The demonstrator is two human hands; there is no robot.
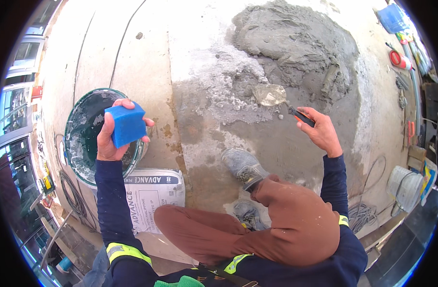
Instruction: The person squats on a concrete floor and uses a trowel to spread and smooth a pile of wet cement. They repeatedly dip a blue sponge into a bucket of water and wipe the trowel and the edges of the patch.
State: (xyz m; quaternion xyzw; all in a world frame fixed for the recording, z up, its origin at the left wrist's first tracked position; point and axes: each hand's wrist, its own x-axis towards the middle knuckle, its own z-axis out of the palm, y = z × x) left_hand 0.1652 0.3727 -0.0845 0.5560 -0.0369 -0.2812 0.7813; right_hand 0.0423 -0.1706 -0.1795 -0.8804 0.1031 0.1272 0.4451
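My left hand (pixel 109 143) is closed around a blue sponge (pixel 126 123), held above a dark green bucket (pixel 78 167) at the left. Dark liquid shows inside the bucket, and pale residue coats its inner wall. On the right, my right hand (pixel 320 131) grips the black and orange handle of a trowel (pixel 302 116). The trowel's rounded blade, smeared with grey, lies at the near edge of a large heap of wet mortar (pixel 295 43). Crumbly lighter mortar spreads to the left of the blade.
A printed cement bag (pixel 157 191) lies beside the bucket, next to my bent knee. My dusty shoe (pixel 245 167) stands on the wet floor. Along the right are a red and white container (pixel 400 60), a white bucket (pixel 404 187) and coiled cable (pixel 361 217). Another cable (pixel 73 196) lies left.
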